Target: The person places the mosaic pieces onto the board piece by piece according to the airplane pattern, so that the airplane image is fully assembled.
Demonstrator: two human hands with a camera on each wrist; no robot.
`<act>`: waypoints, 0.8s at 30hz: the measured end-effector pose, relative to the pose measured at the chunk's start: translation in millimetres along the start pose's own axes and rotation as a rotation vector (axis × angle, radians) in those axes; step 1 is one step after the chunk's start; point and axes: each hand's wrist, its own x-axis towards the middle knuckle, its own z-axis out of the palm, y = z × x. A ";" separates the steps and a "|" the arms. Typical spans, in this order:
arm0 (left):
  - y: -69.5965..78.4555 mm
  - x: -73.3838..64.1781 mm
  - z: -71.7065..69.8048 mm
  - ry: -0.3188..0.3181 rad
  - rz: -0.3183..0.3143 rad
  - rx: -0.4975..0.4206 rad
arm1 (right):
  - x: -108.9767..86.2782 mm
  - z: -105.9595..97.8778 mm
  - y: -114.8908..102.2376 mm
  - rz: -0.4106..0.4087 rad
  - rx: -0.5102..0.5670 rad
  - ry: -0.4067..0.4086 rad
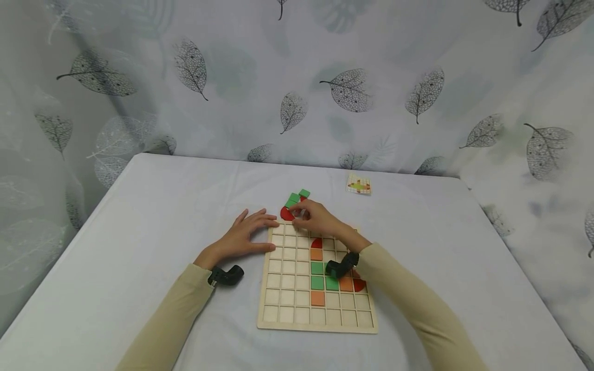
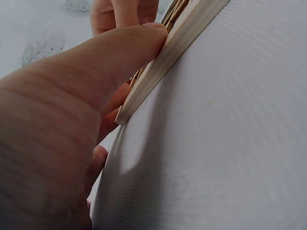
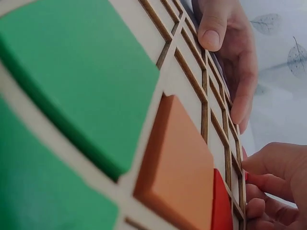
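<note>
My left hand (image 1: 245, 236) rests at the upper left edge of a wooden grid board (image 1: 286, 326), thumb and fingers spread; in the left wrist view its thumb presses the board's side (image 2: 177, 45). At the far edge my right hand (image 1: 319, 218) pinches a red rounded piece (image 1: 286, 214); fingertips partly hide it. Green square tiles (image 1: 293, 198) lie just beyond, with another red piece (image 1: 303, 198) among them. Set in the board are green tiles (image 1: 317, 283), orange tiles (image 1: 317, 298) and red rounded pieces (image 1: 316, 243). My right wrist covers some cells.
A small pattern card (image 1: 359, 184) with a coloured grid design lies at the back of the white-covered table (image 1: 185, 206). Behind the table hangs a leaf-print cloth (image 1: 250, 77). Each wrist wears a black camera mount (image 1: 227, 275).
</note>
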 end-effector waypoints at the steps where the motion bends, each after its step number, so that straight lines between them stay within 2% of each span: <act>1: -0.1 0.1 0.2 -0.001 -0.001 -0.001 | -0.3 0.1 0.0 0.002 -0.002 -0.001; 13: 0.3 0.6 0.5 -0.001 -0.001 0.005 | -0.8 -1.3 -3.0 0.047 0.017 0.031; 24: -0.9 0.8 1.0 -0.002 -0.002 0.000 | -1.4 1.6 -0.9 0.090 0.072 0.113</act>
